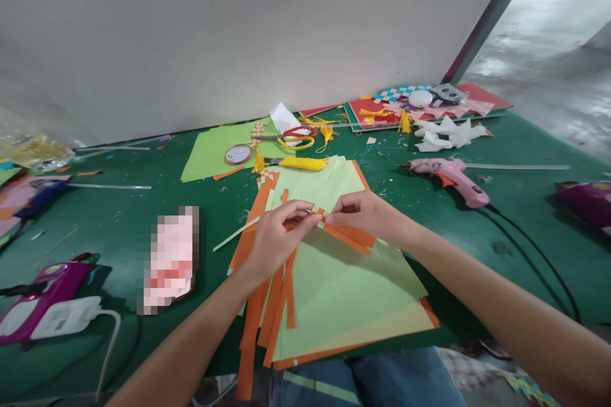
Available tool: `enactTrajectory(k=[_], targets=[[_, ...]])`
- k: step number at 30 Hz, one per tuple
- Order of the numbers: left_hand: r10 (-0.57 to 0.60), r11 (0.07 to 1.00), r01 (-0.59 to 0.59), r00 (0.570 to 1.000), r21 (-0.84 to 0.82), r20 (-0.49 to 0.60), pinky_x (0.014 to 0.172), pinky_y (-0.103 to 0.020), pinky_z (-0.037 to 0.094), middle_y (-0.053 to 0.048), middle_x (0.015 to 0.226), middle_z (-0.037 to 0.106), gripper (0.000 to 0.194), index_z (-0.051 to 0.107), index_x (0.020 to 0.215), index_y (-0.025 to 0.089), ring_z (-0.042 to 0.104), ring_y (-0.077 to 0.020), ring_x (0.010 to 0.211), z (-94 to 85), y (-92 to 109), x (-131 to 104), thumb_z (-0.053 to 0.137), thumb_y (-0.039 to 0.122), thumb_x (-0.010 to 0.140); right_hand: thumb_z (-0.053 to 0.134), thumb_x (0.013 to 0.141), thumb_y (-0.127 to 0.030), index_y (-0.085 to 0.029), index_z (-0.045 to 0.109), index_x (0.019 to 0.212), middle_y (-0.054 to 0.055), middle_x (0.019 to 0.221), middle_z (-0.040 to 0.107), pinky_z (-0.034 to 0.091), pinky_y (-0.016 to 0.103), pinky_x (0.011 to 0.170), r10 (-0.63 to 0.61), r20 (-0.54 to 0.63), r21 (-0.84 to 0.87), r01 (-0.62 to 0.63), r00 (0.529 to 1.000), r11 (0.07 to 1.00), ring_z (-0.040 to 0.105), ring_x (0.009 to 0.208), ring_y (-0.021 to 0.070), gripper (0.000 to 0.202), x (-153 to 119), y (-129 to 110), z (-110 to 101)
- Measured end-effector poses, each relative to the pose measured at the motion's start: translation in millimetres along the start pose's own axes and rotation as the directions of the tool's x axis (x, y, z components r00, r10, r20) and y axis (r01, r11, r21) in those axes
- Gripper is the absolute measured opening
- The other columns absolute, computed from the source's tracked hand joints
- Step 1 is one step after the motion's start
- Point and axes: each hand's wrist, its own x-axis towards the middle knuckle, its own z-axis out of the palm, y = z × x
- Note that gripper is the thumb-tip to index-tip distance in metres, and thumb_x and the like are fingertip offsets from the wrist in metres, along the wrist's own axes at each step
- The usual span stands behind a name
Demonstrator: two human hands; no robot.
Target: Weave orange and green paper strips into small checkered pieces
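Note:
My left hand (281, 235) and my right hand (363, 213) meet over a stack of light green and orange paper sheets (358, 296). Both pinch a small piece of interlaced orange and green paper strips (351, 236), whose crossing lies between the fingertips. Orange ends stick out below my right hand, and a thin pale green strip (236, 234) runs out to the left of my left hand. Loose orange paper strips (267, 315) lie along the stack's left side, some hanging past the table edge. The exact grip of each finger is partly hidden.
A yellow-handled cutter (303, 164), scissors (298, 137) and a round tin (238, 154) lie beyond the stack. The pink glue gun (453, 179) is to the right, its cord trailing forward. A phone (169, 261) and purple power strip (45, 299) sit left. A wall (214, 32) bounds the back.

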Motion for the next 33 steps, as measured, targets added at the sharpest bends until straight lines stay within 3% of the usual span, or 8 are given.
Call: enactTrajectory(k=[5, 10, 15, 20, 24, 29, 33], targets=[[-0.014, 1.0, 0.014, 1.0, -0.025, -0.005, 0.073, -0.028, 0.055, -0.004, 0.08, 0.073, 0.025, 0.066, 0.091, 0.018, 0.07, -0.0192, 0.074, -1.3, 2.4, 0.6, 0.069, 0.04, 0.078, 0.071, 0.073, -0.037, -0.017, 0.067, 0.074, -0.001, 0.068, 0.06, 0.034, 0.024, 0.056, 0.028, 0.025, 0.08, -0.03, 0.999, 0.996, 0.049, 0.062, 0.0107, 0.021, 0.1, 1.8, -0.9], [-0.013, 0.998, 0.015, 1.0, -0.062, 0.023, 0.072, -0.026, 0.053, -0.002, 0.078, 0.072, 0.022, 0.064, 0.091, 0.018, 0.069, -0.0166, 0.07, -2.3, 2.6, 0.3, 0.068, 0.036, 0.079, 0.074, 0.069, -0.037, -0.017, 0.064, 0.072, -0.004, 0.062, 0.053, 0.027, 0.022, 0.049, 0.064, 0.023, 0.153, -0.067, 0.998, 0.986, 0.042, 0.055, 0.0077, 0.022, -1.0, 0.5, 0.9], [0.021, 0.999, -0.017, 0.995, -0.043, 0.101, 0.067, -0.024, 0.05, -0.002, 0.074, 0.068, 0.019, 0.063, 0.08, 0.017, 0.065, -0.0149, 0.071, -3.6, 4.8, 0.8, 0.063, 0.036, 0.083, 0.075, 0.067, -0.037, -0.016, 0.061, 0.068, -0.007, 0.054, 0.047, 0.022, 0.021, 0.045, 0.081, 0.018, 0.151, -0.083, 0.997, 0.985, 0.034, 0.048, 0.0054, 0.025, -1.7, -5.4, 3.0], [0.026, 0.999, -0.023, 0.994, -0.029, 0.104, 0.064, -0.022, 0.047, 0.0, 0.073, 0.064, 0.019, 0.059, 0.076, 0.018, 0.06, -0.0131, 0.068, -4.4, 5.1, 0.6, 0.061, 0.035, 0.085, 0.077, 0.064, -0.037, -0.016, 0.059, 0.07, -0.004, 0.063, 0.056, 0.031, 0.022, 0.05, 0.028, -0.029, 0.127, -0.024, 0.999, 0.992, 0.045, 0.056, 0.0079, 0.027, -1.2, -5.5, 3.6], [0.054, 0.998, -0.057, 0.995, 0.031, 0.078, 0.064, -0.023, 0.047, 0.0, 0.074, 0.062, 0.022, 0.06, 0.076, 0.018, 0.059, -0.0139, 0.07, -4.1, 2.1, 1.3, 0.062, 0.038, 0.083, 0.07, 0.071, -0.035, -0.016, 0.062, 0.07, -0.004, 0.062, 0.054, 0.034, 0.023, 0.054, -0.047, -0.027, 0.019, 0.047, 0.999, 0.999, 0.045, 0.058, 0.009, 0.021, -1.3, -3.9, 4.5], [0.195, 0.971, -0.195, 0.981, 0.138, 0.018, 0.065, -0.022, 0.046, -0.001, 0.079, 0.065, 0.015, 0.06, 0.078, 0.019, 0.059, -0.0139, 0.072, -4.1, 1.0, 2.1, 0.065, 0.032, 0.082, 0.066, 0.075, -0.026, -0.017, 0.063, 0.066, -0.001, 0.067, 0.058, 0.04, 0.025, 0.06, -0.16, -0.116, -0.079, 0.152, 0.98, 0.985, 0.051, 0.064, 0.011, 0.014, -3.3, -5.1, 6.9], [0.448, 0.869, -0.43, 0.894, 0.244, -0.022, 0.072, -0.026, 0.048, -0.003, 0.083, 0.067, 0.006, 0.062, 0.079, 0.02, 0.06, -0.0155, 0.078, -4.8, -0.1, 1.0, 0.061, 0.021, 0.084, 0.066, 0.075, -0.017, -0.018, 0.061, 0.067, 0.0, 0.076, 0.06, 0.043, 0.026, 0.065, -0.367, -0.207, -0.178, 0.334, 0.907, 0.926, 0.055, 0.071, 0.0127, 0.009, -3.6, -3.9, 7.2]])
